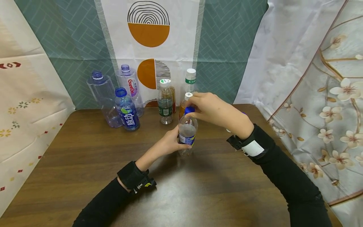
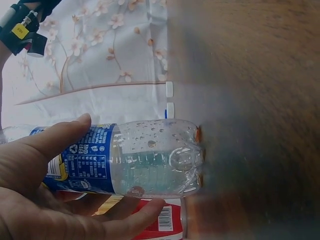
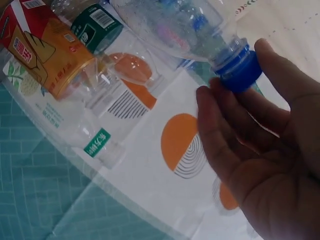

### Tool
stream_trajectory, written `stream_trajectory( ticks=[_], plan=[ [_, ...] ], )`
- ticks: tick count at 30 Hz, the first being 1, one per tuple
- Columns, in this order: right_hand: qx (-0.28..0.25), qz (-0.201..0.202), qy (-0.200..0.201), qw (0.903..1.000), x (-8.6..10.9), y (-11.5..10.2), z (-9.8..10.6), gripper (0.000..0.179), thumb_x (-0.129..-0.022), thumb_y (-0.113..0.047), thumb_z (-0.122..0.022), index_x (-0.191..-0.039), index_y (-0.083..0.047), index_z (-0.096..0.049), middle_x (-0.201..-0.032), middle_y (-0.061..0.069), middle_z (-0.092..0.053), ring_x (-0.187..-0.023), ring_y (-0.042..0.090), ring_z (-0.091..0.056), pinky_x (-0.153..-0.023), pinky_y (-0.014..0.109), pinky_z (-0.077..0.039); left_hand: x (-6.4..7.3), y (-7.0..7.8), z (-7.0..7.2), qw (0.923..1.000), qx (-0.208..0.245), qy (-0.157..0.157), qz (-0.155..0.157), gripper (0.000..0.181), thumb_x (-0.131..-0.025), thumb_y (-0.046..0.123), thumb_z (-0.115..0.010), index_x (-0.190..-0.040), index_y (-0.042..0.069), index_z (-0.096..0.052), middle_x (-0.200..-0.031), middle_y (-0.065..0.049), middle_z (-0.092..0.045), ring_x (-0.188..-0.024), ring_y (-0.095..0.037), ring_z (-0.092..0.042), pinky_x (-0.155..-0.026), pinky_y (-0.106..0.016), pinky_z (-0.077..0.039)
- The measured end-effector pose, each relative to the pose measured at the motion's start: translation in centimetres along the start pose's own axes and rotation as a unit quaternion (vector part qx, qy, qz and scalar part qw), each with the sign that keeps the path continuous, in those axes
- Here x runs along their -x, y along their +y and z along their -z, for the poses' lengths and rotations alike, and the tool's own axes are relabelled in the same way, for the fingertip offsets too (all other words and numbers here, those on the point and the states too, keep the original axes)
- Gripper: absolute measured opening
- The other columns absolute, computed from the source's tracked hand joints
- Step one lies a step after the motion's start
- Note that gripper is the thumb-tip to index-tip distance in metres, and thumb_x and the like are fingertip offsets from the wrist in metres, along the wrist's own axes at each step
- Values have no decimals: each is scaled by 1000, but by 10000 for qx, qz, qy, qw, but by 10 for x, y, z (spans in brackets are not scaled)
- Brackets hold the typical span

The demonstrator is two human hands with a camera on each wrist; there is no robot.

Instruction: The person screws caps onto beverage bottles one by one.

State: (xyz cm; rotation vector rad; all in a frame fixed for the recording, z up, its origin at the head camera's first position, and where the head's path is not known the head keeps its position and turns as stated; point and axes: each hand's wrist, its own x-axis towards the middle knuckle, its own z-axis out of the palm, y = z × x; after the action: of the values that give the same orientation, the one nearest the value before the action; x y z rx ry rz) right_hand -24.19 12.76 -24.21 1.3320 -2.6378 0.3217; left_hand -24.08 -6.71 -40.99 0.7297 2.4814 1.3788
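Note:
A clear plastic bottle [image 1: 187, 130] with a blue label [image 2: 95, 157] stands upright on the table, in the middle of the head view. My left hand [image 1: 168, 142] grips it around the label, thumb on the near side and fingers behind. Droplets dot the bottle's clear lower part in the left wrist view. My right hand [image 1: 211, 108] comes in from the right and pinches the blue cap [image 3: 242, 70] between thumb and fingers. The cap sits on the bottle's neck.
Two tall clear bottles [image 1: 130, 83] and a blue-labelled bottle [image 1: 128, 113] stand at the back left. Behind my hands are a green-labelled bottle [image 1: 165, 104], a white-capped bottle [image 1: 191, 78] and an orange-and-red labelled bottle [image 3: 50, 50]. White caps [image 2: 170, 90] lie toward the right edge.

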Motion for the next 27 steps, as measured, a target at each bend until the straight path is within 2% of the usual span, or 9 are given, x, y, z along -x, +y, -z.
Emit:
stream_trajectory(
  ticks=[3,7,11,15,19,23,27],
  plan=[
    [-86,193,-197,9996,0,2,5,37,-88,-21,-81,-116,-1,-68,-105,9,-67,-87,21,-64,-81,35,-58,1,0,0,10000,59,14,-17,86,-84,17,-85,-151,5,-32,-142,-20,-56,-133,-35,-54,-109,-50,-45],
    [-109,630,-584,9962,-2,5,14,42,-91,-14,-78,-128,-1,-64,-126,11,-66,-116,27,-63,-100,41,-53,1,-2,0,10000,14,47,35,85,-85,17,-85,-150,5,-33,-142,-20,-56,-133,-35,-54,-109,-50,-45],
    [-150,1134,-823,9900,-2,9,17,35,-94,-6,-72,-128,-1,-66,-133,11,-64,-127,29,-57,-106,42,-49,2,-2,0,10000,-47,28,63,85,-85,18,-85,-150,6,-33,-143,-20,-56,-134,-35,-53,-110,-51,-44],
    [-232,1462,-852,9853,-4,12,16,29,-95,-1,-69,-124,0,-67,-130,12,-65,-124,29,-59,-102,41,-52,2,-2,-1,10000,-37,-8,35,85,-85,17,-85,-150,5,-32,-143,-20,-56,-135,-35,-52,-111,-51,-44],
    [-137,1451,-902,9852,-6,11,16,27,-95,0,-68,-122,-1,-68,-125,12,-68,-119,29,-62,-99,40,-54,1,-1,-1,10000,-33,-35,24,85,-85,18,-85,-151,6,-32,-144,-19,-55,-135,-35,-52,-111,-51,-43],
    [42,1206,-929,9883,-8,7,18,24,-94,-6,-72,-117,-1,-69,-116,11,-69,-107,26,-65,-91,39,-57,0,-1,-1,10000,-60,-36,-29,86,-85,19,-85,-152,6,-31,-143,-19,-56,-134,-35,-53,-110,-51,-44],
    [406,723,-980,9917,-12,1,15,24,-95,-19,-73,-112,-3,-70,-104,9,-67,-93,24,-66,-82,38,-58,0,-1,-1,10000,21,5,-10,87,-86,19,-84,-152,6,-30,-143,-19,-56,-133,-35,-53,-110,-51,-44]
  ],
)
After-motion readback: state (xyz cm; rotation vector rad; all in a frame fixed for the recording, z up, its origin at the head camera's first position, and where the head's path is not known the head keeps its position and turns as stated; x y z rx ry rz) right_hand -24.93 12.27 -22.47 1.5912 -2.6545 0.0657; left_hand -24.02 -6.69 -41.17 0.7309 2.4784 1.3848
